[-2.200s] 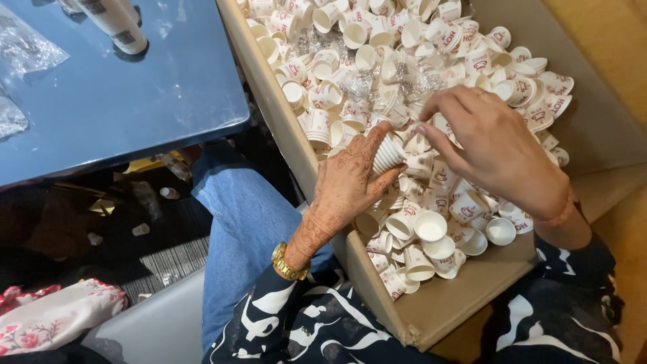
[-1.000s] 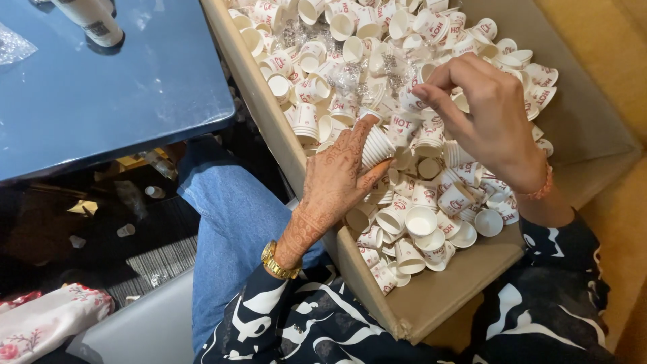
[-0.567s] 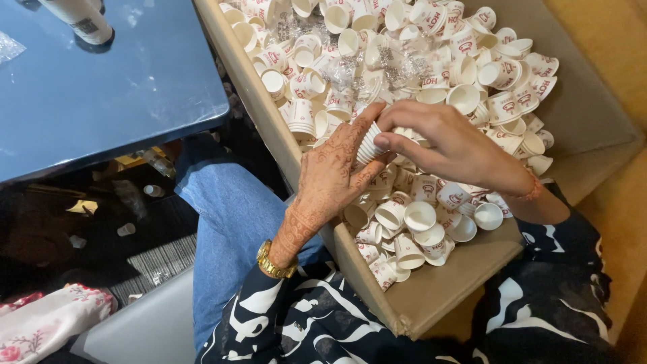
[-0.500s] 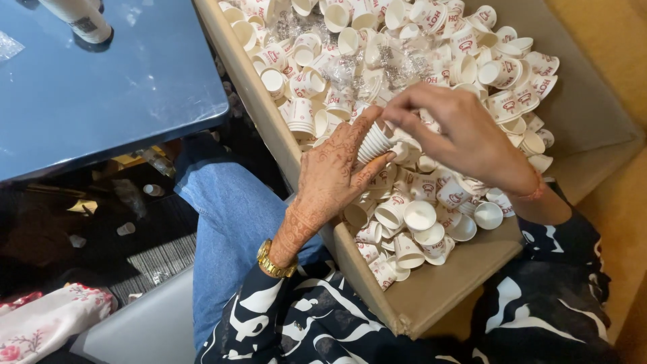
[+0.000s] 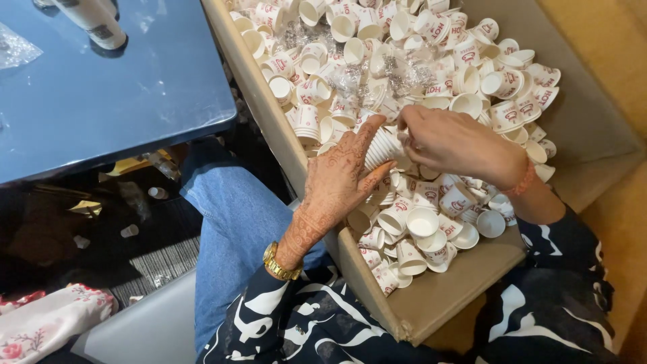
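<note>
Head view: cardboard box beside blue table.

Bright, even indoor light; soft glare on the blue desk, deep shadow beneath it, sharp focus throughout.

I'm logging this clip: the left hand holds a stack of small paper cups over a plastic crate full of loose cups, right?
Not quite. The head view shows the left hand holding the stack of small paper cups over a cardboard box, not a plastic crate. It is full of loose cups.

Black-and-white patterned sleeves, blue jeans, gold watch.
</note>
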